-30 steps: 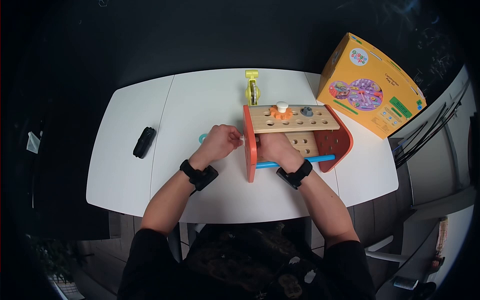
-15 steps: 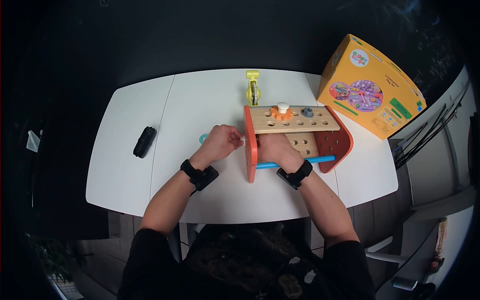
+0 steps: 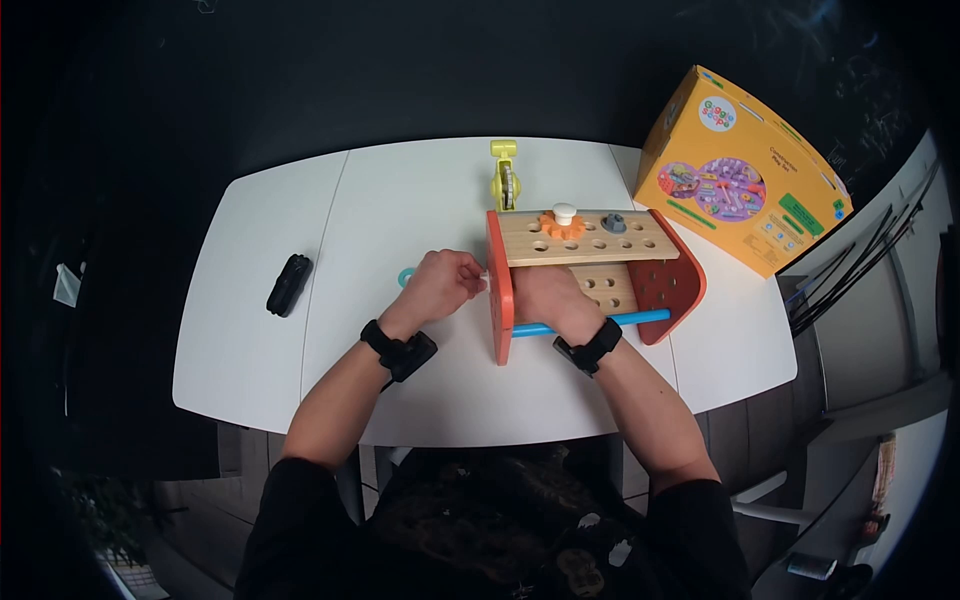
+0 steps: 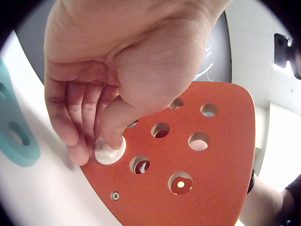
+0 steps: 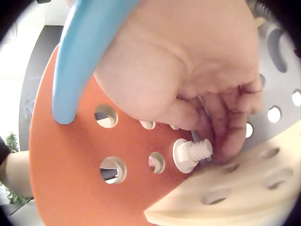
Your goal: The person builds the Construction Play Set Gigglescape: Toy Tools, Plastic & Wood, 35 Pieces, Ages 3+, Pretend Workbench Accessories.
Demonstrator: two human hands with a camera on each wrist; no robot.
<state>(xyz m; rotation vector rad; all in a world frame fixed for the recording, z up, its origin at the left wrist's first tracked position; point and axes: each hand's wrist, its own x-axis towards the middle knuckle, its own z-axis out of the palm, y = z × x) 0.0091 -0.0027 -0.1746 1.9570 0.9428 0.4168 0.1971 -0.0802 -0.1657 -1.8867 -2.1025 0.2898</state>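
A wooden toy workbench (image 3: 590, 235) stands on the table with its orange-red side panel (image 4: 216, 179) towards my left hand (image 3: 440, 285). Thumb and fingers of that hand pinch the white head of a toy bolt (image 4: 111, 153) at the panel's outer face. On the inner face, the bolt's white threaded end (image 5: 202, 149) sticks out past a white hexagonal collar (image 5: 184, 157). My right hand (image 3: 550, 298) reaches inside under the top board, over a blue rod (image 5: 84, 61). Its fingers (image 5: 230, 143) curl close beside the thread; I cannot tell whether they grip it.
An orange gear with a white peg (image 3: 564, 218) and a grey piece (image 3: 614, 223) sit on the top board. Behind stands a yellow toy (image 3: 505, 180). A teal holed piece (image 4: 18, 127) lies left, a black case (image 3: 289, 285) farther left, a yellow box (image 3: 740, 175) back right.
The right hand has shifted slightly towards the side panel, covering a small dark gap there. Left hand and workbench look the same.
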